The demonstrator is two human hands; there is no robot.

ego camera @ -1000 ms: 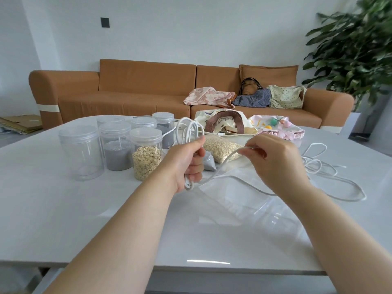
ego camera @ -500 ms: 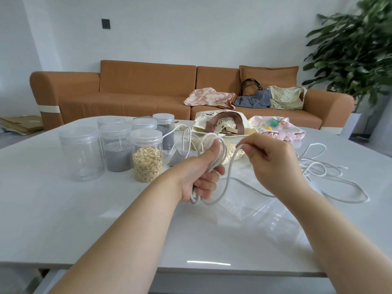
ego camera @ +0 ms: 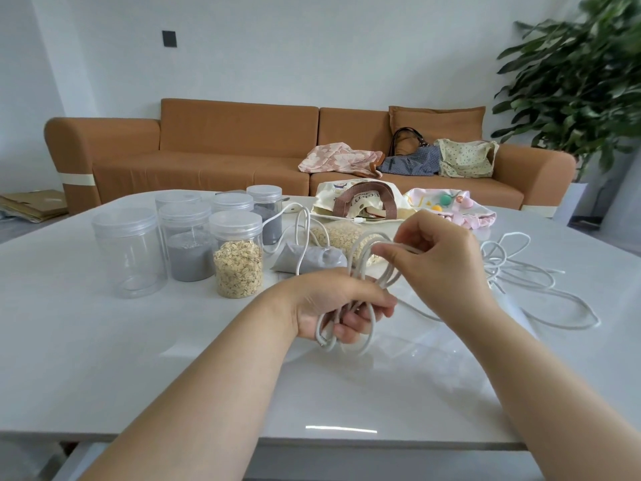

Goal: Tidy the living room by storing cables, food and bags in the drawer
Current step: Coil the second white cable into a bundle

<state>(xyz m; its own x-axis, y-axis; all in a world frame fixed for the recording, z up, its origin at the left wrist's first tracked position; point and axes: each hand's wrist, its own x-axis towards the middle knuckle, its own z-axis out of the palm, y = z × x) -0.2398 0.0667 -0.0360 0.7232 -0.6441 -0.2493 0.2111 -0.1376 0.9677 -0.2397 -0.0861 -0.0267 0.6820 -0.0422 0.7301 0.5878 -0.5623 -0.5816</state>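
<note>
My left hand (ego camera: 338,303) grips a coil of white cable (ego camera: 360,272) just above the white table (ego camera: 104,341). My right hand (ego camera: 437,258) pinches a strand of that cable at the top of the coil. More loose white cable (ego camera: 534,289) trails in loops over the table to the right. Behind my hands lie a clear bag of oats (ego camera: 338,234) and a grey powder bag (ego camera: 312,260). A cream tote bag with brown handles (ego camera: 353,199) and a pink pouch (ego camera: 447,204) rest at the table's far side.
Several lidded clear jars (ego camera: 187,237) stand at the left, one with oats (ego camera: 237,258), some with grey powder, one empty (ego camera: 126,251). An orange sofa (ego camera: 208,151) behind holds three fabric bags (ego camera: 409,159). A large plant (ego camera: 582,85) stands at the right.
My left hand has dropped lower and nearer to me with a thicker coil. My right hand has laid another loop of cable over it.
</note>
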